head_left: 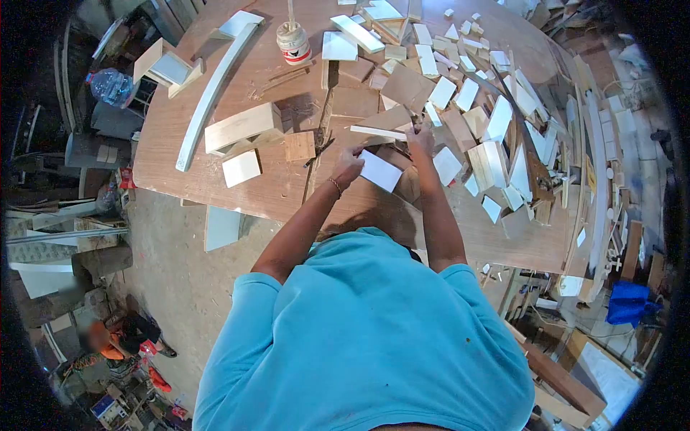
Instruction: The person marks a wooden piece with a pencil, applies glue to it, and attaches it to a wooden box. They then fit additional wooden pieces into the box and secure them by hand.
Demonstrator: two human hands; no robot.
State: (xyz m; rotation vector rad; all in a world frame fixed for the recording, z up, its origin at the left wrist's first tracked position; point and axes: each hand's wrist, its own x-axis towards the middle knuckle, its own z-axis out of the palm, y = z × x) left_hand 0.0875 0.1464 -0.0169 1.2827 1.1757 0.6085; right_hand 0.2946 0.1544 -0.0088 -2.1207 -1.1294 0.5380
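Observation:
My right hand (420, 139) is closed on the right end of a short, narrow wood strip (378, 133) with a pale face. Lower and to the left, my left hand (348, 164) has its fingers curled at the upper left corner of a white-faced rectangular board piece (381, 172). Its fingertips are small in view, but they appear to pinch that corner. Left of my hands lie a small square wood block (300, 146) and a pale box-like wood piece (244, 130). A white-faced offcut (241, 169) is near the table edge.
Many white and brown offcuts (497, 120) crowd the table's right side. A labelled jar (293, 44) with a stick in it stands at the back. A long curved wood strip (215, 97) lies at left. A person (118, 337) sits on the floor at lower left.

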